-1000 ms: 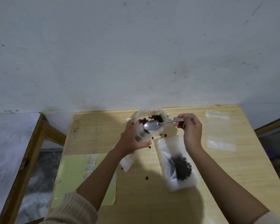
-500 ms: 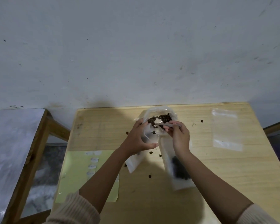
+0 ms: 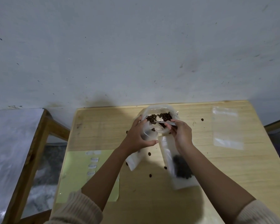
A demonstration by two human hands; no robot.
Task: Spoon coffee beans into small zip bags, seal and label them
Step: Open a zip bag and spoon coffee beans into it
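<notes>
Tabletop [image 3: 100,126] rear-left open (stray beans [image 3: 149,153] centre).

Left hand [image 3: 138,135] grips a zip bag [image 3: 133,160]; right hand [image 3: 182,135] holds a spoon [image 3: 164,122] among coffee beans [image 3: 166,116].

I see a scuffed grey wall [image 3: 136,46] at twelve o'clock, the wooden counter [image 3: 103,126] below it, and a wooden frame [image 3: 31,159] at nine.

On the desk [image 3: 233,183], the bean bag [image 3: 157,109] sits at 12 o'clock by the far edge, with coffee beans [image 3: 166,116] in it. At its 8 o'clock the left hand [image 3: 138,135] holds a small zip bag [image 3: 133,160]; at its 4 o'clock the right hand [image 3: 182,135] holds a spoon [image 3: 162,122] that reaches into it. A filled zip bag [image 3: 181,170] lies near the desk's centre, an empty zip bag [image 3: 226,128] at 2 o'clock and a label sheet [image 3: 74,175] at 8 o'clock. Loose beans [image 3: 150,175] lie scattered between them.
</notes>
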